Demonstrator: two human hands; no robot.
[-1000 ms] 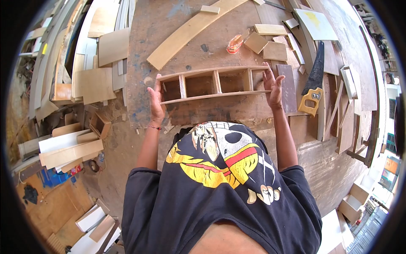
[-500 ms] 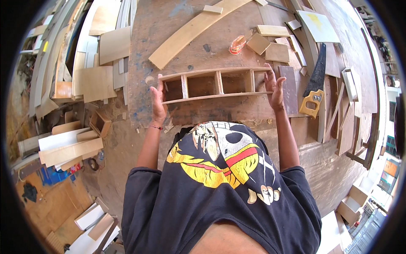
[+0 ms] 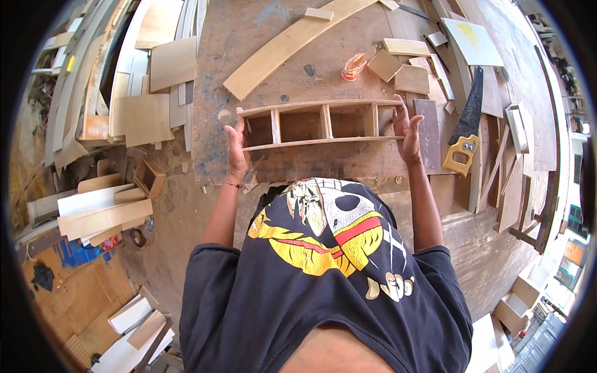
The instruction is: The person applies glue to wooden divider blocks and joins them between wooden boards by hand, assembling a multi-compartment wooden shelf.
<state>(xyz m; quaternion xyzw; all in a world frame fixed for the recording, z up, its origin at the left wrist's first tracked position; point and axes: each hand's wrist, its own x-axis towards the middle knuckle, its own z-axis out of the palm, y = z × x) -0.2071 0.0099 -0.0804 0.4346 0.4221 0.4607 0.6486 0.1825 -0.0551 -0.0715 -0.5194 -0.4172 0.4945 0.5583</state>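
Note:
A long, narrow wooden frame (image 3: 303, 143) with several dividers lies crosswise at the near side of the workbench, its open compartments facing up. My left hand (image 3: 236, 146) holds the left end, palm and fingers against it and the thumb sticking up and outward. At the opposite end my right hand (image 3: 408, 133) does the same, its fingers partly hidden by the frame. Between the two palms the frame is clasped; I cannot tell whether it rests on the bench. Beyond it sits a small orange-and-red container (image 3: 353, 67) with a stick-like tool in it.
A handsaw (image 3: 461, 153) lies on the right among wood offcuts (image 3: 411, 79). A curved wooden strip (image 3: 280, 50) crosses the far workbench (image 3: 214, 81). Boards (image 3: 144, 118) are stacked on the left. More panels (image 3: 102, 221) and a small wooden box (image 3: 149, 177) are at lower left.
The whole view has shifted slightly to the right. Both hands stay at the frame's ends, with no clear movement of the frame on the bench.

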